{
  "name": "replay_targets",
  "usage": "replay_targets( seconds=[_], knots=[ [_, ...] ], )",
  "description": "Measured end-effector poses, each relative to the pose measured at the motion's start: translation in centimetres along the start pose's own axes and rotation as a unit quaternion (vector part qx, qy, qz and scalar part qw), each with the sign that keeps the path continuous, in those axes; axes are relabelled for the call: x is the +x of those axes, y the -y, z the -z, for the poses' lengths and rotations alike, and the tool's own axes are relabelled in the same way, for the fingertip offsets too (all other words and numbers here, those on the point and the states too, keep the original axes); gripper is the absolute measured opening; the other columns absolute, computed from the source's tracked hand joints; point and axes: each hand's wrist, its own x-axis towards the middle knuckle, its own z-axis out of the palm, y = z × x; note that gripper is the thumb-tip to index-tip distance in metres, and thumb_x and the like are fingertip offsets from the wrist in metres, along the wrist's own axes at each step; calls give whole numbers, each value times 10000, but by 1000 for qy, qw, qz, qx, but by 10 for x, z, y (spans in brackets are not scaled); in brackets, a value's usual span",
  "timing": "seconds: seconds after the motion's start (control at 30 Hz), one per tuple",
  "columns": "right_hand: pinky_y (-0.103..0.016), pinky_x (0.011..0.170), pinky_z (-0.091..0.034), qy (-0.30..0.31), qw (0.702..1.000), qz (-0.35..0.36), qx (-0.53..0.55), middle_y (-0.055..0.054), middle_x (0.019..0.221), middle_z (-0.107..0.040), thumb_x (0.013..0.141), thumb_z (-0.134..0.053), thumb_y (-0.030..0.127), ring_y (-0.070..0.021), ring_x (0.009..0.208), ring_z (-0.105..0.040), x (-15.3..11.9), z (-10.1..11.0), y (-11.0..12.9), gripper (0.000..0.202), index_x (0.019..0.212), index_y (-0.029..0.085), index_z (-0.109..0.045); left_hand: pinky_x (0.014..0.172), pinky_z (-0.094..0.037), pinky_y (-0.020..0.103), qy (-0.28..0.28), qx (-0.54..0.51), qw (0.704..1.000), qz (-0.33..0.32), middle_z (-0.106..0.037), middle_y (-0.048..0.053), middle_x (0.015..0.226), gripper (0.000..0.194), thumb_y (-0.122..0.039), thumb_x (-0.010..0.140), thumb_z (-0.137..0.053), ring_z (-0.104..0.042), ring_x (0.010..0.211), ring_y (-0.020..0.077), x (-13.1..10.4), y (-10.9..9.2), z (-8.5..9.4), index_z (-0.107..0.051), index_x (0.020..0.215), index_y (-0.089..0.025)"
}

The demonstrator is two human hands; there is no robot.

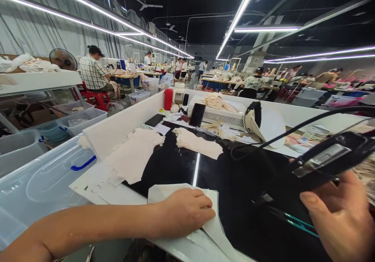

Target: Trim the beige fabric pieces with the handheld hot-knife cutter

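Note:
My left hand (187, 211) lies palm down with curled fingers on a white, sheet-like pattern piece (164, 191), pressing on it near the table's front edge. Whether its fingers pinch the sheet's edge is hidden. At the right, my right hand (341, 215), smeared by motion, is closed around a black corded device (331, 156) with a shiny metal plate, raised above the black table surface (237, 191). Its kind is not clear. Pale cream cut fabric pieces (199, 143) lie beyond my left hand, and a larger stack of cream fabric (131, 152) is to the left.
A white rim (125, 119) borders the table. Toward the back are a phone (197, 114), a red bottle (168, 99), a white vented box (222, 117) and a white visor (260, 121). A clear bin (49, 180) adjoins the left. Other people sit at sewing tables further off.

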Motion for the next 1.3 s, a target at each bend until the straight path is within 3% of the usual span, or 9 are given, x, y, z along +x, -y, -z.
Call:
replay_targets(
  seconds=[0.07, 0.13, 0.17, 0.27, 0.4, 0.6, 0.67, 0.83, 1.3],
  knots=[
    [-649, 1070, -618, -33, 994, -31, 101, -155, 1302, -821, 747, -911, 755, -424, 1126, -817, 0, -7, 29, 833, 1417, 330, -659, 990, -600, 341, -3, -12, 1000, 1, -792, 89, 1161, 131, -59, 1079, -629, -731, 1039, 225, -2, -2, 0, -687, 1094, -176],
    [-651, 1061, -638, -13, 970, -34, 242, -103, 1300, -822, 735, -961, 711, -369, 1059, -837, 0, -17, 53, 772, 1345, 331, -680, 999, -597, 339, -7, -24, 1000, 2, -783, 94, 1158, 157, -47, 1083, -615, -731, 1063, 231, -4, -3, 1, -681, 1106, -187],
    [-605, 941, -680, -30, 961, -26, 272, -65, 1166, -829, 722, -978, 693, -318, 909, -827, -1, -23, 62, 741, 1290, 314, -690, 1006, -594, 336, -8, -29, 1000, 2, -778, 94, 1155, 172, -40, 1085, -607, -730, 1071, 232, -5, -4, 2, -680, 1112, -193],
    [-416, 785, -688, -39, 952, 8, 303, 14, 1018, -795, 793, -990, 603, -195, 759, -760, -4, -39, 78, 612, 1227, 282, -701, 1030, -587, 334, -6, -40, 999, -1, -769, 94, 1161, 181, -39, 1090, -603, -727, 1088, 234, -6, -6, 5, -680, 1142, -194],
    [-339, 747, -676, -14, 944, 36, 327, 42, 987, -775, 837, -1010, 536, -157, 751, -751, -11, -55, 86, 504, 1107, 273, -674, 1027, -586, 336, -10, -45, 999, -11, -770, 94, 1173, 160, -55, 1096, -621, -722, 1092, 233, -5, -7, 7, -683, 1162, -188],
    [-309, 573, -639, -2, 915, 59, 398, 71, 887, -745, 911, -970, 507, -157, 629, -701, -20, -80, 93, 615, 1384, 318, -626, 923, -579, 329, -50, -27, 998, -28, -756, 94, 1126, 183, -6, 1064, -632, -699, 1045, 228, 9, -2, 3, -692, 1107, -173],
    [-304, 553, -641, -5, 910, 58, 411, 68, 876, -747, 920, -965, 491, -157, 622, -699, -22, -86, 93, 597, 1383, 322, -628, 872, -565, 328, -61, -17, 998, -31, -741, 84, 1065, 180, 3, 1052, -655, -681, 988, 223, 15, 0, 1, -687, 1047, -174],
    [-287, 549, -638, -15, 900, 46, 433, 60, 863, -741, 910, -969, 496, -143, 620, -694, -24, -94, 92, 487, 1231, 292, -664, 785, -520, 327, -60, -1, 998, -21, -680, 44, 944, 230, -60, 1072, -738, -626, 873, 208, 17, 0, -10, -639, 918, -199],
    [-287, 492, -611, -18, 872, 32, 489, 69, 827, -732, 874, -977, 501, -152, 565, -686, -24, -105, 101, 540, 1279, 307, -678, 822, -527, 316, -83, 12, 996, -16, -694, 30, 974, 249, -131, 1099, -783, -633, 907, 192, 13, -3, -14, -653, 894, -187]
  ],
)
